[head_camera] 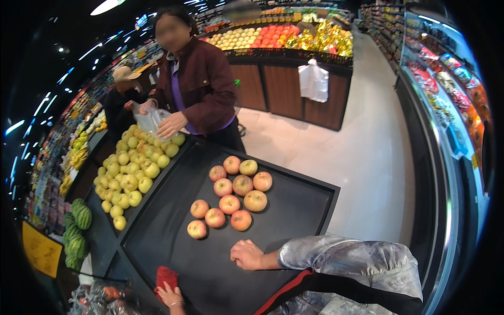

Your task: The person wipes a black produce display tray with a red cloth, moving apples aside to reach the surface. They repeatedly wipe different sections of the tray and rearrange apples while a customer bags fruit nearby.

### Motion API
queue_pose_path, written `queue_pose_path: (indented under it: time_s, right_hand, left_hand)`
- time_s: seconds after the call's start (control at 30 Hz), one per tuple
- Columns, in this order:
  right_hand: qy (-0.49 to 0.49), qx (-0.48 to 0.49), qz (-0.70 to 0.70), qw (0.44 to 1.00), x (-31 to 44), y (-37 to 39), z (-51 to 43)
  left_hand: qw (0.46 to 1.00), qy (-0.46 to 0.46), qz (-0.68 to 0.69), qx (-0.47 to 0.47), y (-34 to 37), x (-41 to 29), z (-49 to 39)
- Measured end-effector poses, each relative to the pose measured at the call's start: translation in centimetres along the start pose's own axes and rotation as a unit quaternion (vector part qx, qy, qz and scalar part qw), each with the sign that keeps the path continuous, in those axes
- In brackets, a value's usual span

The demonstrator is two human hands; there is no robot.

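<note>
On the black display tray [157, 240] lie several red-and-yellow apples [229, 204] in a loose cluster. Just below them my right hand [247, 255] rests on the tray, its fingers curled; whether it holds anything is hidden. My left hand [171, 294] lies on a folded red cloth [167, 276] at the tray's lower left, pressing it down with spread fingers. Beyond the divider, yellow-green apples [130, 182] are heaped in the neighbouring tray.
A person in a maroon jacket [212, 78] handles a clear plastic bag [151, 120] over the yellow-green apples, beside another person in a cap [125, 74]. Watermelons [76, 248] and bagged produce [106, 297] sit at lower left. A refrigerated case [437, 157] stands right.
</note>
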State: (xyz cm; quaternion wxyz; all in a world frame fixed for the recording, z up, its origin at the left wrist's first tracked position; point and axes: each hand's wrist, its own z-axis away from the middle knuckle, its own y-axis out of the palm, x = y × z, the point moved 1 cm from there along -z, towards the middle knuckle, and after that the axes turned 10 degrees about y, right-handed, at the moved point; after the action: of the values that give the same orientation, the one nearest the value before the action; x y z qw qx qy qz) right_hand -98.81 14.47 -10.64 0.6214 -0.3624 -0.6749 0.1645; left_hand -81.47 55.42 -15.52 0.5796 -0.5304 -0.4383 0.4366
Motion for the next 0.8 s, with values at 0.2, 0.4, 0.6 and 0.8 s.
queue_pose_path:
  time_s: [0.2, 0.4, 0.6, 0.8]
  right_hand:
    - [-0.006, 0.035, -0.030, 0.999, -1.2, -0.8, 0.5]
    - [-0.003, 0.161, -0.032, 0.986, -4.3, -4.3, 2.4]
    - [0.115, 0.214, -0.140, 0.960, -8.2, -10.3, 3.8]
    - [0.128, 0.017, -0.171, 0.977, -15.4, -18.9, 4.9]
  left_hand:
    - [0.998, -0.005, 0.062, 0.012, -0.3, -4.3, 14.5]
    - [0.990, -0.066, 0.121, -0.021, -0.7, -7.6, 26.9]
    - [0.991, -0.120, 0.058, -0.017, -2.4, -8.8, 33.3]
    - [0.989, -0.135, 0.021, 0.061, -5.4, -12.8, 30.6]
